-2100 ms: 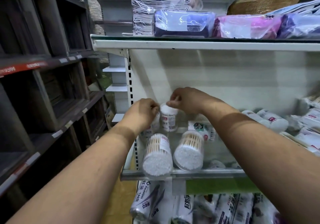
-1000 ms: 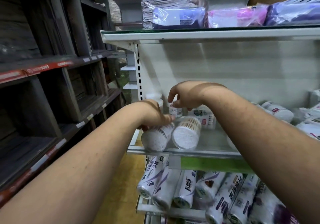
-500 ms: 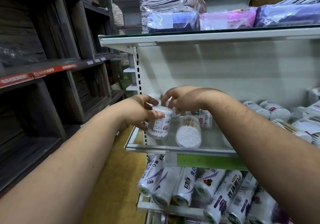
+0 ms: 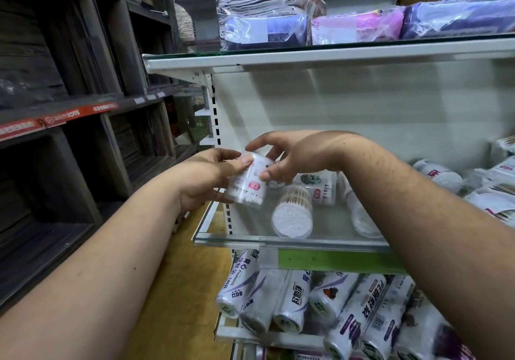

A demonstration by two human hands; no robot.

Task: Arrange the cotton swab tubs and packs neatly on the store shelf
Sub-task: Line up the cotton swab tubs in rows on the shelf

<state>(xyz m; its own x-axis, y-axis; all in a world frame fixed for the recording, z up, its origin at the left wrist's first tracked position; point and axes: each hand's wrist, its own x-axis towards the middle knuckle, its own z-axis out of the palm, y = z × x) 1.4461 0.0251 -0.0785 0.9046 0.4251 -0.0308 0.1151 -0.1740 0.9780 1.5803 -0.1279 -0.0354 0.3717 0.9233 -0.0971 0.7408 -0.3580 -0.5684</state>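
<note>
Cotton swab tub (image 4: 249,182) held above the glass shelf's (image 4: 231,237) left end, long axis tilted, lid up. Left hand (image 4: 204,179) grips its side; right hand (image 4: 289,157) apparently pinches the lid. A second tub (image 4: 293,212) lies on its side just right.

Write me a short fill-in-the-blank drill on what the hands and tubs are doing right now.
1. The left hand grips a clear swab tub with a ___ label patch.
2. The right hand touches that tub's ___ end.
3. Another tub lies on its ___ on the glass shelf.

Missing: red; top; side
</note>
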